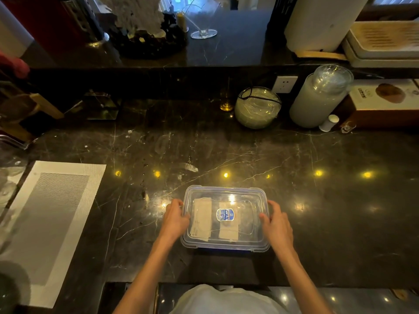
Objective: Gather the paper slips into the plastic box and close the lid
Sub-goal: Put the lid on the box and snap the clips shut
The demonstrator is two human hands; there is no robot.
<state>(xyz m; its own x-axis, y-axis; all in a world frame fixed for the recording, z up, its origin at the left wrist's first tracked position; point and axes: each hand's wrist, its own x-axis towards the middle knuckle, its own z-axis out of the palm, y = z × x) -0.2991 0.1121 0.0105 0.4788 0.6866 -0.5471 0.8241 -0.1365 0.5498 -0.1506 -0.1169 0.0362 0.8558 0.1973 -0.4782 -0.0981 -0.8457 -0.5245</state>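
Note:
A clear plastic box (260, 244) stands on the dark marble counter near its front edge. Its transparent lid (248, 196), with a blue label in the middle, lies on top of the box. Through the lid I see pale paper slips (202, 219) lying flat inside. My left hand (174, 219) grips the left side of the box, thumb on the lid's edge. My right hand (277, 224) holds the right side in the same way.
A white and grey woven placemat (52, 223) lies at the left. Along the back stand a round glass container (257, 107), a tall stack of plastic lids (319, 98), a small white bottle (329, 123) and a cardboard box (385, 103).

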